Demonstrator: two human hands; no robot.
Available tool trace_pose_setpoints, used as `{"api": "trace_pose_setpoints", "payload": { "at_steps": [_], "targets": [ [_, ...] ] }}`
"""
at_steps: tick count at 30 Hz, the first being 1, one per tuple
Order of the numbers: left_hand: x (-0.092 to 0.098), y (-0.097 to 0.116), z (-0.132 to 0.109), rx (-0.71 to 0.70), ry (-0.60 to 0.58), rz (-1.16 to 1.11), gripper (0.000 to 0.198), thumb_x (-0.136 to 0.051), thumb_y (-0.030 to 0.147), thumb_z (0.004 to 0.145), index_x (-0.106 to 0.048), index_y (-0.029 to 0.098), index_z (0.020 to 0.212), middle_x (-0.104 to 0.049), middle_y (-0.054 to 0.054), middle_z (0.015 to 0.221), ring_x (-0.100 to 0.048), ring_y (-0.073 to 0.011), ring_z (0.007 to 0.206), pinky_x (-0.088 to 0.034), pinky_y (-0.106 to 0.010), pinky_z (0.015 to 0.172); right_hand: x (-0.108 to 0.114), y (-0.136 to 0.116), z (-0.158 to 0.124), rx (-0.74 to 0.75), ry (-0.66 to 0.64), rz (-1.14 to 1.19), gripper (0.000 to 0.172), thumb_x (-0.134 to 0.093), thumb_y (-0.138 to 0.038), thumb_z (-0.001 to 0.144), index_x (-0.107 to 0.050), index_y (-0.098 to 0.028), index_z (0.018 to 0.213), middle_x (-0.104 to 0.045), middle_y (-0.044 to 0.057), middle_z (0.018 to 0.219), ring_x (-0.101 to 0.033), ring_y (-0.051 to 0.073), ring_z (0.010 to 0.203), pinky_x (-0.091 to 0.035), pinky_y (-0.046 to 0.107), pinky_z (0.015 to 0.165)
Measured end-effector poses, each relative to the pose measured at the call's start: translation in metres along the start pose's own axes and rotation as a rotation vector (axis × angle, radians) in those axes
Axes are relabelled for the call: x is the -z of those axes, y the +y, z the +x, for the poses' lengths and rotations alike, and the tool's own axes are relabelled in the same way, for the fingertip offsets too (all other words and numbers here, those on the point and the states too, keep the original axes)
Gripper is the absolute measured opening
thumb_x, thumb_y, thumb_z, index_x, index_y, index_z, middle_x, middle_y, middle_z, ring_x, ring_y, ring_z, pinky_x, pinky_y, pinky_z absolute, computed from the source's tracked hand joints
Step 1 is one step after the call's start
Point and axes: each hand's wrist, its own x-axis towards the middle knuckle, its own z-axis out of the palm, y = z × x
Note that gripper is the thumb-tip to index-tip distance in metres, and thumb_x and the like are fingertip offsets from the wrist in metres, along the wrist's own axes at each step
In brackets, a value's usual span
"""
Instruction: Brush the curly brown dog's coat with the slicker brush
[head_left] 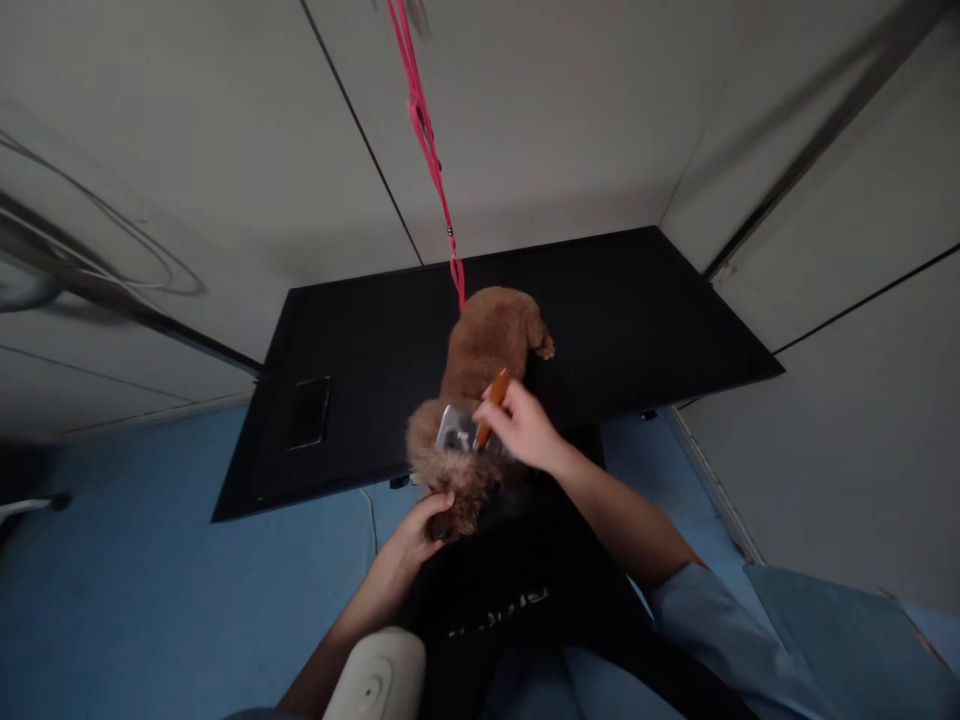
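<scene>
A curly brown dog [491, 330] is on the black table, its head hanging over the near edge toward me. My left hand [424, 525] is closed around the dog's muzzle from below, thumb on top. In my right hand [517, 425] is a slicker brush [459, 428] with an orange-brown handle and a pale, flat rectangular head. The brush head lies against the fluffy fur on top of the dog's head. Its bristles are hidden in the fur.
A pink grooming lead [431, 150] runs up from the dog. A phone [309, 412] lies on the left part of the black table [630, 300]. A white rounded device [379, 675] is at my lower left, above the blue floor [187, 570]. Pale walls stand behind.
</scene>
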Motion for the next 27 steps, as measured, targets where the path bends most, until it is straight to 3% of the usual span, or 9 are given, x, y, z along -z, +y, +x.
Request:
{"api": "trace_pose_setpoints", "payload": {
  "at_steps": [3, 7, 8, 11, 12, 16, 20, 24, 27],
  "targets": [
    [-0.003, 0.001, 0.010, 0.062, 0.002, -0.040, 0.045, -0.076, 0.043, 0.063, -0.070, 0.019, 0.100, -0.073, -0.009, 0.095, -0.066, -0.0317, 0.100, -0.051, -0.042, 0.090, 0.004, 0.000, 0.001, 0.031, 0.283, -0.111, 0.013, -0.053, -0.031, 0.087, -0.052, -0.020, 0.094, -0.067, 0.005, 0.088, -0.066, 0.019, 0.086, -0.052, 0.035, 0.082],
    [-0.008, 0.006, 0.018, 0.114, -0.065, -0.066, 0.044, -0.076, 0.041, 0.063, -0.070, 0.019, 0.101, -0.073, -0.010, 0.092, -0.066, -0.0330, 0.099, -0.051, -0.043, 0.088, 0.002, 0.000, 0.000, 0.045, -0.059, -0.078, 0.016, -0.058, -0.032, 0.083, -0.055, -0.020, 0.093, -0.066, 0.003, 0.082, -0.066, 0.018, 0.077, -0.052, 0.033, 0.076],
    [-0.008, 0.007, 0.019, 0.120, -0.075, -0.074, 0.043, -0.077, 0.039, 0.063, -0.070, 0.019, 0.101, -0.073, -0.010, 0.092, -0.066, -0.0336, 0.099, -0.051, -0.043, 0.088, 0.002, 0.000, 0.000, 0.019, -0.040, -0.083, 0.016, -0.058, -0.032, 0.083, -0.055, -0.020, 0.094, -0.066, 0.003, 0.080, -0.065, 0.018, 0.074, -0.052, 0.033, 0.074],
    [-0.010, 0.009, 0.020, 0.127, -0.089, -0.092, 0.040, -0.076, 0.036, 0.064, -0.070, 0.019, 0.099, -0.074, -0.009, 0.092, -0.066, -0.0338, 0.100, -0.052, -0.042, 0.087, 0.003, -0.002, 0.000, 0.018, 0.271, -0.157, 0.015, -0.052, -0.032, 0.086, -0.053, -0.019, 0.094, -0.066, 0.006, 0.087, -0.065, 0.019, 0.080, -0.051, 0.035, 0.078],
    [-0.011, 0.010, 0.019, 0.132, -0.088, -0.097, 0.038, -0.076, 0.035, 0.064, -0.070, 0.020, 0.098, -0.074, -0.009, 0.092, -0.067, -0.0334, 0.099, -0.053, -0.042, 0.086, 0.003, -0.002, 0.000, 0.046, 0.264, -0.164, 0.015, -0.052, -0.033, 0.086, -0.053, -0.020, 0.094, -0.066, 0.006, 0.089, -0.065, 0.019, 0.083, -0.051, 0.034, 0.080],
    [-0.025, 0.018, 0.012, 0.181, -0.039, -0.095, 0.040, -0.077, 0.031, 0.062, -0.069, 0.020, 0.099, -0.074, -0.008, 0.095, -0.068, -0.0308, 0.096, -0.055, -0.038, 0.081, 0.003, -0.001, -0.004, 0.024, -0.058, -0.088, 0.016, -0.056, -0.033, 0.084, -0.054, -0.021, 0.095, -0.067, 0.002, 0.080, -0.066, 0.017, 0.074, -0.053, 0.030, 0.071],
    [-0.046, 0.030, 0.003, 0.184, -0.033, -0.127, 0.050, -0.081, 0.029, 0.056, -0.066, 0.018, 0.102, -0.073, -0.010, 0.098, -0.069, -0.0303, 0.094, -0.056, -0.037, 0.078, 0.005, 0.001, -0.008, 0.046, 0.269, -0.173, 0.015, -0.053, -0.033, 0.087, -0.052, -0.021, 0.096, -0.067, 0.005, 0.089, -0.066, 0.020, 0.085, -0.051, 0.034, 0.080],
    [-0.060, 0.036, -0.001, 0.153, -0.095, -0.180, 0.051, -0.085, 0.029, 0.050, -0.066, 0.016, 0.096, -0.073, -0.012, 0.099, -0.070, -0.0314, 0.091, -0.056, -0.038, 0.080, 0.006, -0.001, -0.012, 0.030, -0.064, -0.095, 0.015, -0.056, -0.033, 0.085, -0.053, -0.022, 0.094, -0.067, 0.001, 0.079, -0.066, 0.017, 0.073, -0.053, 0.031, 0.071],
    [-0.063, 0.033, -0.001, 0.120, -0.112, -0.237, 0.058, -0.088, 0.031, 0.048, -0.066, 0.016, 0.100, -0.073, -0.012, 0.102, -0.069, -0.0320, 0.096, -0.054, -0.040, 0.088, 0.009, -0.002, -0.012, 0.006, 0.228, -0.155, 0.016, -0.053, -0.033, 0.086, -0.052, -0.021, 0.097, -0.068, 0.004, 0.085, -0.066, 0.019, 0.080, -0.052, 0.033, 0.076]
  ]
}}
